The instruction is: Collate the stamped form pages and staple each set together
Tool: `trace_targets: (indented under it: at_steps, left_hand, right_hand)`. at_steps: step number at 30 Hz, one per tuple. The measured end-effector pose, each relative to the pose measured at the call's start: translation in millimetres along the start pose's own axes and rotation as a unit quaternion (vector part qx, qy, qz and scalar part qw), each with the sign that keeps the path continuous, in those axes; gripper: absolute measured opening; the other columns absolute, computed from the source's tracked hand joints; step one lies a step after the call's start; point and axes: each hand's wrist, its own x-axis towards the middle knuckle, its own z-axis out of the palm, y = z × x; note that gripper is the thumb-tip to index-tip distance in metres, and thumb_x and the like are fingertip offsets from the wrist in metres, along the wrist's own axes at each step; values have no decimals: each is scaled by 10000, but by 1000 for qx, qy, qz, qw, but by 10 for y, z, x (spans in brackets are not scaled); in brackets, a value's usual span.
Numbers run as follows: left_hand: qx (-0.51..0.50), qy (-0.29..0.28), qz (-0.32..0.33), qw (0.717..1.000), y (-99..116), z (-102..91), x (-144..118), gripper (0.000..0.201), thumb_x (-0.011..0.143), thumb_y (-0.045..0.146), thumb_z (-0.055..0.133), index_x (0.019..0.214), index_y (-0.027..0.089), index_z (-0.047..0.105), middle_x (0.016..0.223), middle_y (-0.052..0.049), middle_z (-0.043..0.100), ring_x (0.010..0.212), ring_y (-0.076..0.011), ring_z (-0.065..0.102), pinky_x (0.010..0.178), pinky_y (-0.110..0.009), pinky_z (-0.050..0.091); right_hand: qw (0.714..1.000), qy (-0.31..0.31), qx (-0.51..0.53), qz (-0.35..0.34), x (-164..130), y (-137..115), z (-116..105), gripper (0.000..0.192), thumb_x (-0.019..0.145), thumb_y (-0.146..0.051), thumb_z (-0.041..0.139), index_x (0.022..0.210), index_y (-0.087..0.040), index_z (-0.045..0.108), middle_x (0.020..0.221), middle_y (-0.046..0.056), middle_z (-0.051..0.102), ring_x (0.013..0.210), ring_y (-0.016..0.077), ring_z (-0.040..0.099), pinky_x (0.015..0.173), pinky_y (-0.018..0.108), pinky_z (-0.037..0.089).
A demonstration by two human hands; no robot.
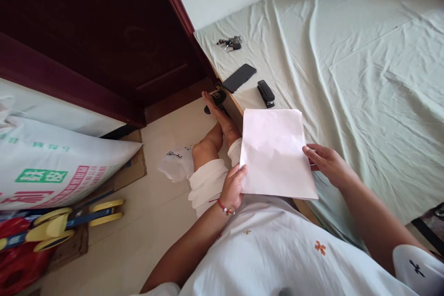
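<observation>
A white stack of paper (274, 152) lies across my lap, its edges slightly uneven at the top. My left hand (234, 187) grips its left edge, thumb on top and the other fingers hidden underneath. At the right edge, my right hand (324, 162) pinches the sheets between thumb and fingers. Just beyond the paper's top edge, a black stapler (266, 93) rests on the cloth. Beside it lies a dark phone (239, 78), near the edge of the bed-like surface.
A pale green cloth (374, 88) covers the wide surface on my right. A bunch of keys (231, 43) lies near its far corner. On the floor are a white plastic bag (176, 164), a large printed sack (62, 162) and a yellow-wheeled toy (55, 229). A dark red door (104, 23) stands ahead.
</observation>
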Motion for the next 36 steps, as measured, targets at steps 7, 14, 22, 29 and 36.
trace_targets:
  at_steps: [7, 14, 22, 29, 36]
  left_hand:
    - [49, -41, 10, 998, -119, 15, -54, 499, 689, 512, 869, 1043, 178, 755, 1005, -84, 799, 1059, -300, 728, 1004, -422, 548]
    - [118, -88, 66, 987, 41, -5, 218, 352, 701, 489, 870, 895, 236, 720, 867, -37, 772, 894, -268, 724, 940, -430, 564]
    - [66, -173, 245, 952, 852, 661, 764, 565, 620, 474, 935, 1033, 168, 701, 1104, -88, 765, 1226, -340, 658, 1109, -552, 480]
    - [162, -248, 315, 902, 1063, 923, 1153, 564, 619, 463, 935, 1046, 154, 734, 1104, -84, 764, 1237, -334, 645, 1120, -538, 479]
    - [195, -262, 296, 898, 913, 856, 1337, 609, 652, 470, 913, 1138, 158, 719, 1182, -106, 753, 1238, -315, 648, 1146, -537, 453]
  right_hand:
    - [964, -78, 247, 62, 14, -75, 86, 405, 710, -455, 869, 998, -208, 726, 990, 107, 795, 906, 309, 771, 782, 432, 644]
    - [981, -51, 187, -27, 78, -139, 104, 377, 654, -423, 907, 949, -237, 763, 892, 48, 801, 796, 294, 771, 736, 450, 651]
    - [952, 51, 110, -282, 207, -645, -102, 217, 723, -415, 882, 873, -283, 796, 958, 8, 790, 938, 277, 747, 910, 501, 621]
    - [936, 64, 81, -335, 585, -555, -371, 254, 692, -401, 906, 867, -274, 772, 1011, 16, 773, 1026, 268, 716, 976, 486, 582]
    - [948, 62, 35, -309, 592, -582, -301, 445, 679, -470, 900, 1017, -224, 748, 1055, 48, 770, 1056, 293, 698, 917, 464, 598]
